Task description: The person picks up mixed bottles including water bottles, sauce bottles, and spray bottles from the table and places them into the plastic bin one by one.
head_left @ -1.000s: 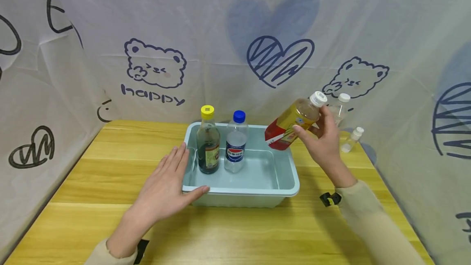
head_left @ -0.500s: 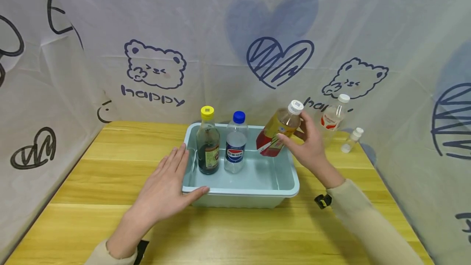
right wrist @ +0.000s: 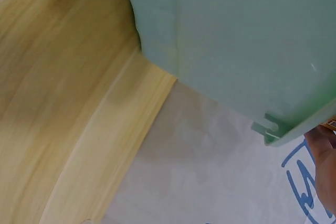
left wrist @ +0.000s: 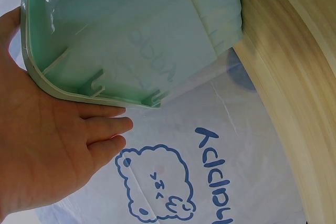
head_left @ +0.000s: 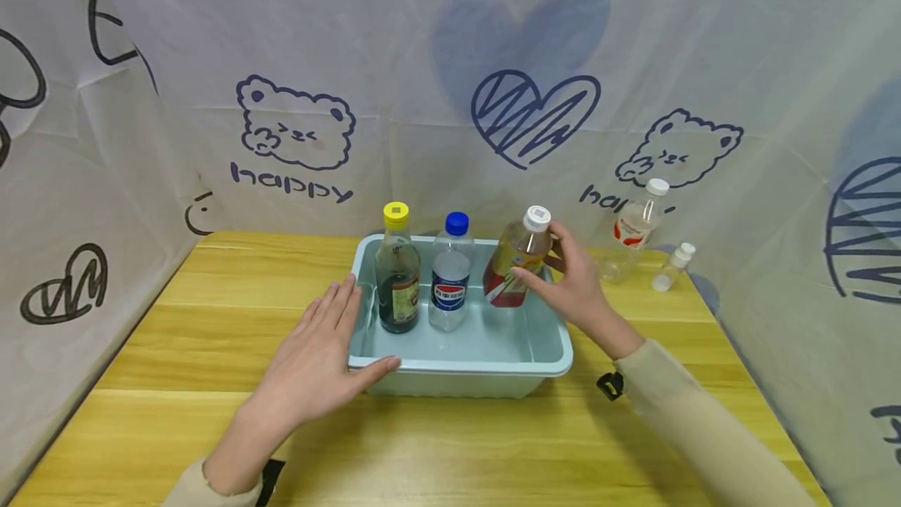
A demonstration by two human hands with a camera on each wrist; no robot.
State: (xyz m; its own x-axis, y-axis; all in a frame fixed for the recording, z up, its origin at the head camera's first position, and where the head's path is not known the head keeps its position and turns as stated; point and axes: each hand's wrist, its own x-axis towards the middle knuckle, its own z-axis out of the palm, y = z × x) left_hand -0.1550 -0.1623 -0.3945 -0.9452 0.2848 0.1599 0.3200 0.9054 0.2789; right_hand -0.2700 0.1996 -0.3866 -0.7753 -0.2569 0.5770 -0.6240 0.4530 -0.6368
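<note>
A light blue-green plastic bin (head_left: pixel 464 367) stands on the wooden table. My left hand (head_left: pixel 317 354) rests on the bin's left front corner, fingers straight along the rim; the left wrist view shows that hand (left wrist: pixel 58 140) against the rim's outside. In the right part of the bin, my right hand (head_left: pixel 573 284) grips a drink bottle (head_left: pixel 517 260) with a white cap and a red and yellow label. The bottle leans, its cap to the right; whether its base touches the bin floor I cannot tell. Beside it stand a Pepsi bottle (head_left: pixel 450 280) and a yellow-capped soy sauce bottle (head_left: pixel 399 288).
Right of the bin, a clear bottle (head_left: pixel 636 229) with a white cap and a small clear bottle (head_left: pixel 673 267) stand on the table (head_left: pixel 450 452). A printed cloth (head_left: pixel 415 45) hangs behind the table and at both sides.
My right hand has moved left and down with the red-and-yellow-labelled bottle, bringing it lower into the bin and more upright. The clear bottle behind has come into fuller view. My left hand stays put.
</note>
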